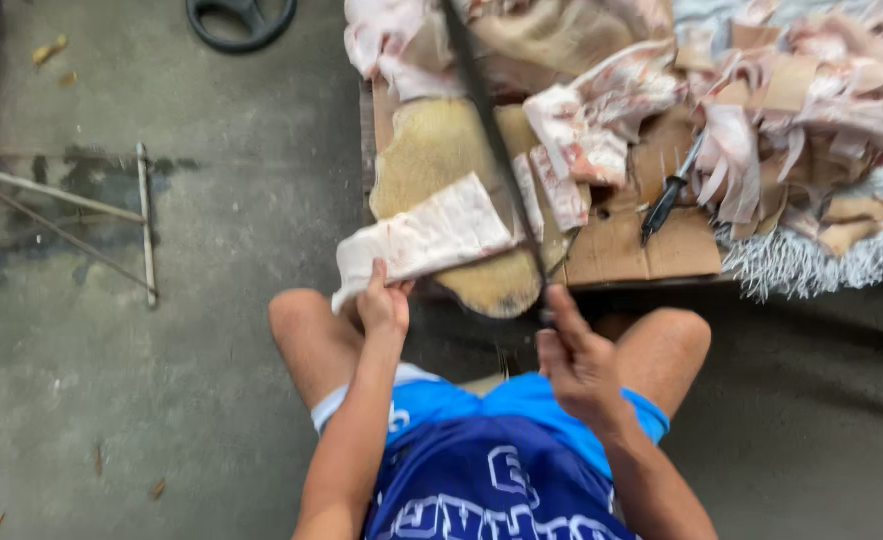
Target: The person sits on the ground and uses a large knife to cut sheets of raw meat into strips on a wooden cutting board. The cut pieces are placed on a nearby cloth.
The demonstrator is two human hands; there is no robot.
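The left hand (384,303) pinches the near edge of a pale, pink-streaked slab of raw fatty skin (423,238), fingers curled shut on it, lifting that edge off the rounded tan wooden chopping block (441,150), seemingly to keep it taut. The right hand (576,365) is closed around the handle of a long dark blade (491,140) slanting far-left across the block. Farther right, a black-handled knife (667,195) lies on brown cardboard (621,250) beside heaped pink-white skin strips (801,100).

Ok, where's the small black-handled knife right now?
In the head view the small knife lies on the cardboard, right of centre, between the pale strips and the scrap pile, beyond the right hand; neither hand touches it.
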